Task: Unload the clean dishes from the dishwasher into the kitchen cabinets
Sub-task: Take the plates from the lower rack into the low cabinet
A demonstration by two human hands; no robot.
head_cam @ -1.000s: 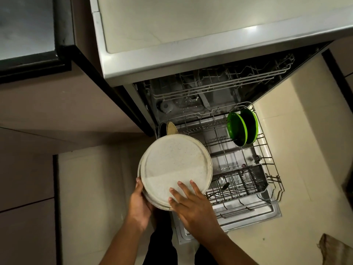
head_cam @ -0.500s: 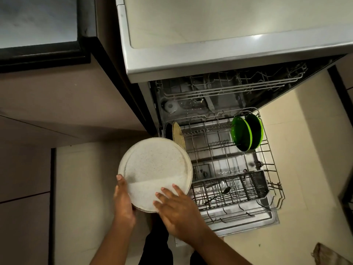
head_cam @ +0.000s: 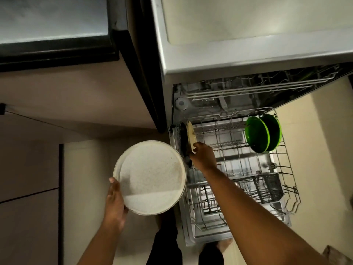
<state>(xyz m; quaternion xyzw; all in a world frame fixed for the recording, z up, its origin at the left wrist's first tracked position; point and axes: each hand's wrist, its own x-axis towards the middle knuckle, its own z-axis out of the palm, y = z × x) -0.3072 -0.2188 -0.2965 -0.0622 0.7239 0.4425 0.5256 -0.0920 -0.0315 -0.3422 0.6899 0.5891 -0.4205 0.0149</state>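
The right hand (head_cam: 203,156) has left the rim of the round speckled white plates (head_cam: 150,177) and reached into the wire lower rack (head_cam: 286,169), gripping the upright tan plate (head_cam: 191,135); the left hand (head_cam: 115,204) now carries the white plates alone, shifted further left

speckled white plate (head_cam: 150,176), two green plates (head_cam: 262,133), tan plate (head_cam: 191,133)

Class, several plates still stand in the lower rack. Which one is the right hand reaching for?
The beige plate at the rack's left edge, at the right hand; the two green plates stand untouched on the far right.
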